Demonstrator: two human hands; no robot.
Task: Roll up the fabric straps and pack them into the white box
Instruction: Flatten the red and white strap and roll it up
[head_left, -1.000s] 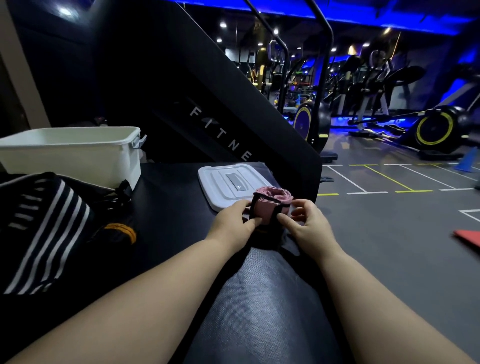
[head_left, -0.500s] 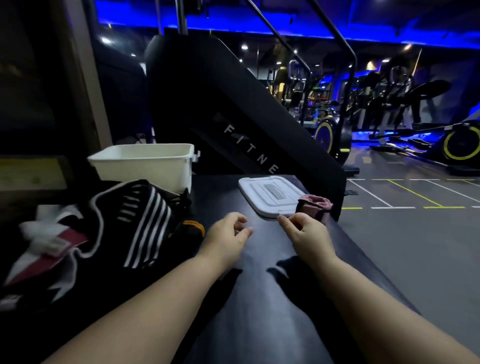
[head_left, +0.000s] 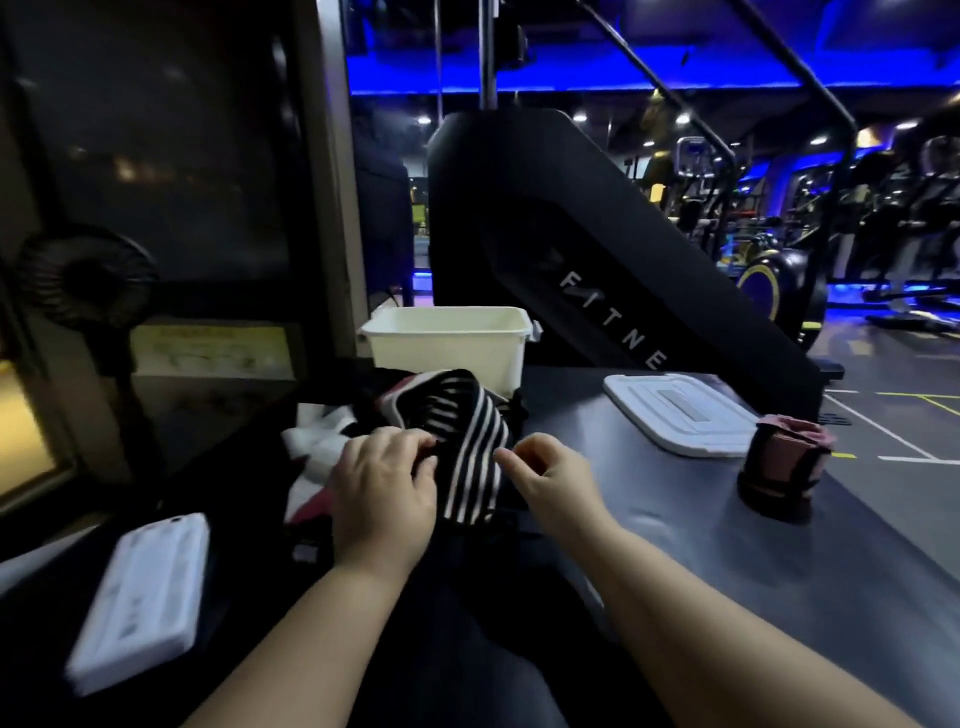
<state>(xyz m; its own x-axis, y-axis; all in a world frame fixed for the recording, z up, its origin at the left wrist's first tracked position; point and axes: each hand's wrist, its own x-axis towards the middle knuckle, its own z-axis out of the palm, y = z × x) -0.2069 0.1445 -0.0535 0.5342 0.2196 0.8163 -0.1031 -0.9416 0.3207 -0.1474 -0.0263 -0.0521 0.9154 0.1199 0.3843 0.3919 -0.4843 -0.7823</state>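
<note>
Two hands at the pile: left hand (head_left: 382, 493) grips the striped strap (head_left: 467, 457), right hand (head_left: 550, 480) curled at its edge, hold unclear. Rolled pink strap (head_left: 782, 467) stands on the tabletop (head_left: 649, 525) far right; white box (head_left: 452, 345) sits behind the pile.

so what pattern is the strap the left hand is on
The fabric strap is black with thin white stripes; head view.

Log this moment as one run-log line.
left hand grips striped strap | right hand at its edge, grip unclear | pink roll stands beside lid, outside white box
</note>
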